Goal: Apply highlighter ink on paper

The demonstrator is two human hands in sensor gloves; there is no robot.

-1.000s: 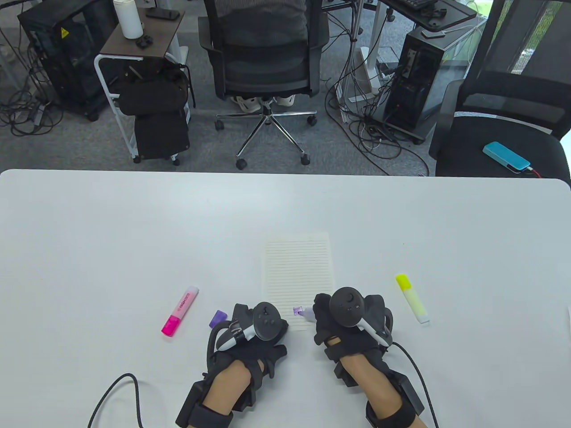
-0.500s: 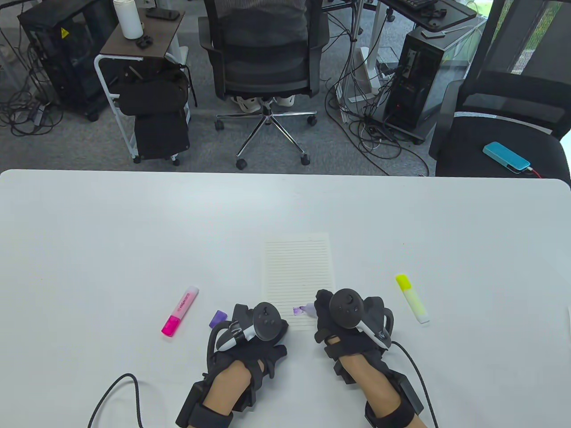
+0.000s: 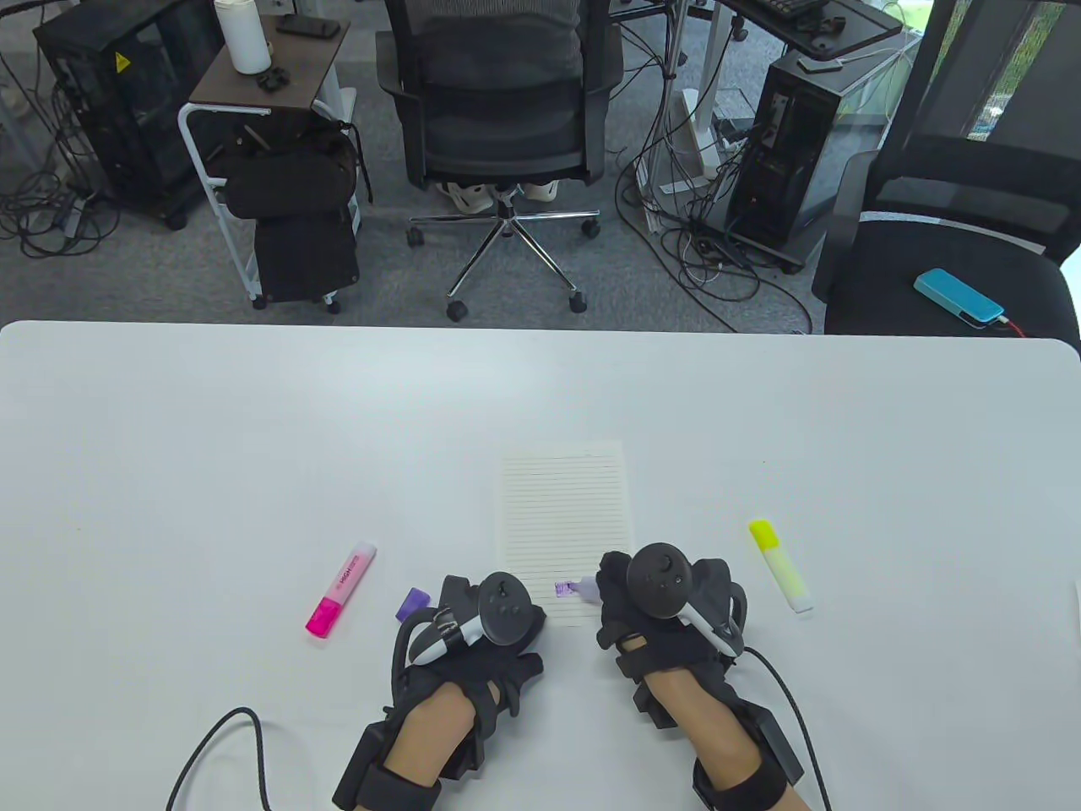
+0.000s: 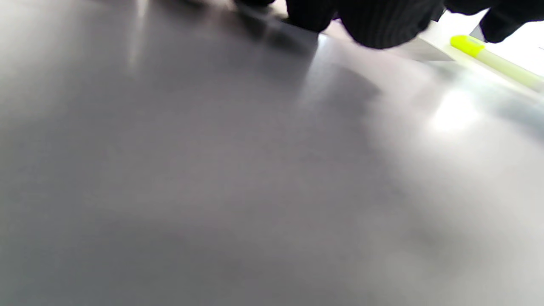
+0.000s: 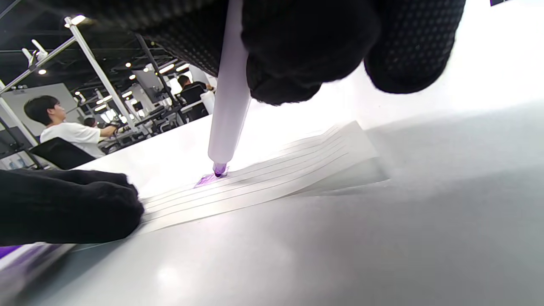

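The right hand (image 3: 667, 604) grips a purple highlighter (image 5: 229, 106), tip on the paper (image 3: 564, 515); the left hand (image 3: 481, 625) presses the paper's corner, fingers hidden.

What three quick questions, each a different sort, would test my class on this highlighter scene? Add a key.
1. True or false: the purple highlighter tip touches the lined paper.
2. Which hand grips it: A left hand, B right hand?
3. Fill in: the purple cap lies between the left hand and the ____ highlighter.

Key: 1 true; 2 B; 3 pink.
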